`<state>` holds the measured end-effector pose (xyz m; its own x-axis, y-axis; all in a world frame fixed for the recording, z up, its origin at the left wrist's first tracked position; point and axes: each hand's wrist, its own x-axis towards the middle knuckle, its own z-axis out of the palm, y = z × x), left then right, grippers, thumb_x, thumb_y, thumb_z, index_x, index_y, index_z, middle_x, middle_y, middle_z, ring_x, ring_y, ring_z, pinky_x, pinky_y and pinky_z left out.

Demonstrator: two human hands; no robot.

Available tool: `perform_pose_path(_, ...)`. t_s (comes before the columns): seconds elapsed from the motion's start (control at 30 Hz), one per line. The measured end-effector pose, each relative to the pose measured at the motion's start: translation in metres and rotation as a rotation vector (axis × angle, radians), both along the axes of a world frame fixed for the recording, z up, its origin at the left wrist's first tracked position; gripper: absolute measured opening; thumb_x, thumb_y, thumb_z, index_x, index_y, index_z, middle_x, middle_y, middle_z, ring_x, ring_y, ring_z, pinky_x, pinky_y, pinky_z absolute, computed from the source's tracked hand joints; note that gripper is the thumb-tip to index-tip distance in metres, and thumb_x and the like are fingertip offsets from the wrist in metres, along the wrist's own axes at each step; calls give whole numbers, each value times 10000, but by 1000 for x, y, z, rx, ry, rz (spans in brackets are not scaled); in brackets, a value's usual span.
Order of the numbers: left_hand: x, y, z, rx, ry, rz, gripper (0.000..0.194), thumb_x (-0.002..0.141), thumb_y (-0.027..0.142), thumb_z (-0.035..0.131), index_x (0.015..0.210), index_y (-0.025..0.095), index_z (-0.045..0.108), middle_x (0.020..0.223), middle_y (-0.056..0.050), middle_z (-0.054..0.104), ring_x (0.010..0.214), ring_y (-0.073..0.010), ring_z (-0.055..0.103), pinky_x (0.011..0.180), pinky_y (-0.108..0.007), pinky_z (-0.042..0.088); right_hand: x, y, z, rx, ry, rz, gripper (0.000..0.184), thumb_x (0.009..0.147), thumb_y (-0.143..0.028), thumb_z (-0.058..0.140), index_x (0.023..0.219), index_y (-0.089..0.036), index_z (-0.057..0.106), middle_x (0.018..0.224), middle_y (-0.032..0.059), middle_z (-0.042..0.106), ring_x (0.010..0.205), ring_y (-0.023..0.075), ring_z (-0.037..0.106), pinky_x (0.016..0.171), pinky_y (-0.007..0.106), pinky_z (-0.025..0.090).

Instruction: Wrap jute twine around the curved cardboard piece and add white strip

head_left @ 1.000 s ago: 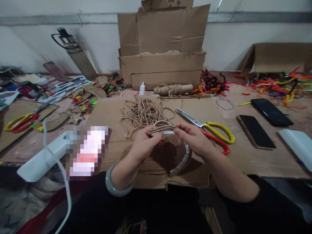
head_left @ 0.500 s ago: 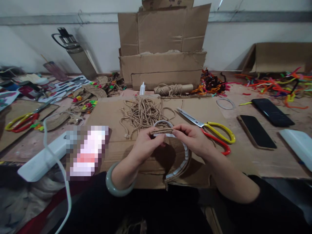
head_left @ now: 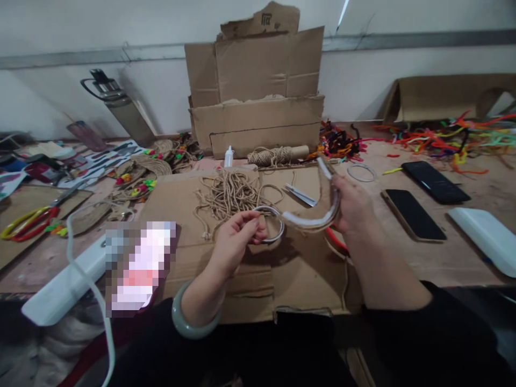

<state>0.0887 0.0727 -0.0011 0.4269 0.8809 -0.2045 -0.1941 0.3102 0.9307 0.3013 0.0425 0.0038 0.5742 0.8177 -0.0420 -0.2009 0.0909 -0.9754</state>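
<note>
My left hand (head_left: 237, 236) is closed, its fingers pinching a thin metal ring (head_left: 271, 223) just above the cardboard mat (head_left: 177, 193). My right hand (head_left: 355, 207) is closed on a curved strip of white tape backed with jute cord (head_left: 318, 215), lifted and arcing from the ring up past my fingers. A loose pile of jute cord (head_left: 231, 193) lies on the mat beyond the hands. The scissors (head_left: 300, 194) lie partly hidden behind my right hand.
Two dark phones (head_left: 411, 214) (head_left: 435, 181) and a white case (head_left: 484, 236) lie to the right. A jute spool (head_left: 276, 155), glue bottle (head_left: 228, 156) and cardboard boxes (head_left: 253, 107) stand behind. Pipe cleaners (head_left: 439, 140) litter the far right. A second ring (head_left: 362, 172) lies near them.
My right hand has swung up and to the right, pulling the corded tape strip off the ring into an open arc. The left hand keeps hold of the ring. The view shifted slightly.
</note>
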Motion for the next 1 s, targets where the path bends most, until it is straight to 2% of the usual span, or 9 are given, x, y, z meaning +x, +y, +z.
perform_pose_path(0.07, 0, 0, 1, -7, 6, -9, 306, 647, 341, 714, 856, 141, 613, 659, 3, 658, 535, -86, 600, 493, -179, 442, 5, 3, -1, -8, 10, 24, 222, 658, -412, 620, 690, -223, 508, 571, -55, 491, 549, 109, 463, 543, 241, 395)
perform_pose_path(0.17, 0, 0, 1, -2, 27, -17, 295, 644, 357, 720, 813, 139, 616, 632, 1, 653, 545, -92, 601, 498, -180, 437, -14, -1, -2, -58, -9, 189, 235, 595, -362, 704, 694, -198, 567, 573, -47, 517, 517, 103, 448, 500, 239, 353)
perform_pose_path(0.3, 0, -1, 0, 30, 34, -18, 276, 652, 355, 716, 804, 143, 625, 633, 6, 650, 558, -90, 592, 509, -180, 435, -49, -9, -2, -87, -64, 420, 218, 649, -369, 683, 711, -179, 595, 602, -51, 509, 542, 84, 423, 530, 226, 333)
perform_pose_path(0.4, 0, -1, -1, 51, 12, -11, 219, 665, 330, 697, 754, 146, 618, 602, 20, 628, 532, -81, 569, 523, -186, 437, -57, -13, -2, -102, -119, 553, 212, 711, -375, 632, 762, -176, 582, 637, -54, 498, 574, 79, 421, 563, 222, 338)
perform_pose_path(0.57, 0, -1, -1, 67, 21, -14, 146, 684, 269, 658, 699, 139, 594, 541, 28, 602, 491, -68, 529, 517, -185, 421, -55, -15, -2, -120, -165, 613, 226, 729, -380, 614, 815, -177, 563, 692, -29, 552, 615, 100, 477, 591, 239, 383)
perform_pose_path(0.67, 1, -2, 1, 53, 33, -60, 147, 684, 262, 656, 686, 132, 587, 540, 22, 604, 489, -70, 532, 515, -190, 425, -55, -16, 0, -102, -254, 640, 209, 742, -362, 604, 836, -175, 585, 740, -8, 596, 676, 121, 524, 636, 254, 417)
perform_pose_path(0.77, 2, -3, 4, 54, 16, -47, 162, 666, 267, 675, 702, 137, 584, 553, 20, 614, 503, -77, 553, 527, -195, 436, -56, -17, 1, -105, -323, 648, 191, 754, -342, 591, 845, -175, 607, 759, -3, 613, 696, 125, 539, 659, 258, 429)
perform_pose_path(0.9, 2, -3, 4, 79, -8, -12, 163, 657, 268, 682, 670, 148, 571, 521, 31, 593, 482, -76, 540, 511, -195, 431, -56, -17, 1, -149, -234, 729, 234, 740, -381, 609, 853, -176, 597, 777, 6, 620, 719, 136, 560, 675, 272, 444)
perform_pose_path(1.0, 2, -2, 3, 75, 2, -25, 160, 663, 253, 675, 633, 151, 554, 496, 34, 587, 461, -70, 530, 492, -186, 420, -57, -18, 2, -160, -172, 754, 270, 731, -440, 619, 805, -182, 581, 732, -1, 607, 676, 127, 550, 624, 256, 432)
